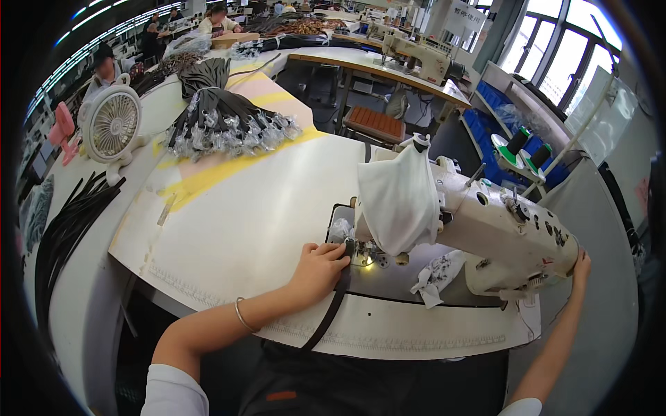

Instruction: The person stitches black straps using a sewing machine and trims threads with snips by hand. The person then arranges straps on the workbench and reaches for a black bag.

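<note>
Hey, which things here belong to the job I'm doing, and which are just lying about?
In the job:
Black strap, left hand on it
Sewing machine, right hand at its right end
Bundle of black straps, probably

Lying about, it seems:
White fan
Pink fan
Brown seat
Crumpled spotted scrap

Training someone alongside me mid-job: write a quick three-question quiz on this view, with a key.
1. Which hand touches the black strap that runs over the table's front edge?
2. True or false: a white cloth hangs over the needle end of the sewing machine.
3. Where is the right hand?
A) On the white cloth
B) At the machine's far right end
C) On a thread cone

Key: 1. The left hand. 2. True. 3. B.
</note>
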`<state>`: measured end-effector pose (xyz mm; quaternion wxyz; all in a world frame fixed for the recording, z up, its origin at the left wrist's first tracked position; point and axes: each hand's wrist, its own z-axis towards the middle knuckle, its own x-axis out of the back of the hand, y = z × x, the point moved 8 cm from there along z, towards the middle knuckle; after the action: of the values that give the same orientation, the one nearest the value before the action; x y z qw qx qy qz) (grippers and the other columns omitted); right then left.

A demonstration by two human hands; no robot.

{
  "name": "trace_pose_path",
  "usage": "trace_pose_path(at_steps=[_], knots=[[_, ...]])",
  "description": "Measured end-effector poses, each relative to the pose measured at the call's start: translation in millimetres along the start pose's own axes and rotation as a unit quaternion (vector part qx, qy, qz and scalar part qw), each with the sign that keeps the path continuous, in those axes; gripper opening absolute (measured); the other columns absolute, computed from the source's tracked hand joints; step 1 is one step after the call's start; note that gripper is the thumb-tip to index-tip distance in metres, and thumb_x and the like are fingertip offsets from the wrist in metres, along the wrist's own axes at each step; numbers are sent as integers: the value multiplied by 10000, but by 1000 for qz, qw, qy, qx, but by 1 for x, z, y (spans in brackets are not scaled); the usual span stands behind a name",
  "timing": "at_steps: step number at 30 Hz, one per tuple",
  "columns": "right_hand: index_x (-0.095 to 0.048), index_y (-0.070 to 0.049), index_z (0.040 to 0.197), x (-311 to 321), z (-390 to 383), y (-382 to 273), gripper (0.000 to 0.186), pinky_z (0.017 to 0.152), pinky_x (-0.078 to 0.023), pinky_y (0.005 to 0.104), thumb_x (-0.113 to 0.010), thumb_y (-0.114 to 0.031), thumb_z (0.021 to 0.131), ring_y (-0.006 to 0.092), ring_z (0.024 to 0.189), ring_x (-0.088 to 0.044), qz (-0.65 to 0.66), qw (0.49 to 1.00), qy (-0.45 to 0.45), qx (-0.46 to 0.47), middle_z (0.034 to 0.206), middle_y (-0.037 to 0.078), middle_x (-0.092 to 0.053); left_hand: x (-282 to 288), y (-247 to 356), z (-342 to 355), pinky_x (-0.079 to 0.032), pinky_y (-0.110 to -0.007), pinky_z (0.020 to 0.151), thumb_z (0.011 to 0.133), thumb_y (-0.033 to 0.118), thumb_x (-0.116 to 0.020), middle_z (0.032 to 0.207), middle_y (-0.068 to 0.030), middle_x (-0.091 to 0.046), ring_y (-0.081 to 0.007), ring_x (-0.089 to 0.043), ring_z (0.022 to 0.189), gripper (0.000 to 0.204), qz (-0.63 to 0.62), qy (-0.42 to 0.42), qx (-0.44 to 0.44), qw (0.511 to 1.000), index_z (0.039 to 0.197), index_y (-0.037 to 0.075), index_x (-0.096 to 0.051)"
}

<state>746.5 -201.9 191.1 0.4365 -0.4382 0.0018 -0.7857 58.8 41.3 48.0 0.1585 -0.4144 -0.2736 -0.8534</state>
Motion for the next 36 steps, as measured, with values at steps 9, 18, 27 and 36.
trace_pose_path(at_steps=[9,18,27,36], knots=[[-585,99,889,-28,46,-26,412,649,-429,372,-499,-303,873,205,654,-539,-78,989,-129,7,708,165,-603,-13,11,15,-396,-351,851,648,36,-606,1084,-127,-567,-240,-503,997,283,3,-2,-51,999,931,37,-623],[-607,64,912,-29,54,-42,401,689,-438,406,-509,-320,850,355,749,-598,-182,968,-170,3,820,227,-622,-9,17,11,-402,-366,864,640,31,-597,1087,-165,-558,-276,-499,1008,306,-10,8,-74,997,945,4,-614],[-600,84,912,-25,45,-32,437,686,-439,376,-496,-338,865,239,722,-596,-67,976,-206,-15,747,178,-622,-10,18,9,-407,-369,869,644,22,-571,1052,-176,-562,-298,-503,998,292,-17,10,-81,997,928,-27,-615],[-431,5,1248,-41,-107,43,608,862,-402,316,-387,-495,904,244,1056,-505,413,870,3,-269,1207,122,-500,-12,15,10,-428,-347,868,602,-14,-624,1102,-165,-552,-289,-499,1028,338,-17,5,-61,998,939,-9,-622]])
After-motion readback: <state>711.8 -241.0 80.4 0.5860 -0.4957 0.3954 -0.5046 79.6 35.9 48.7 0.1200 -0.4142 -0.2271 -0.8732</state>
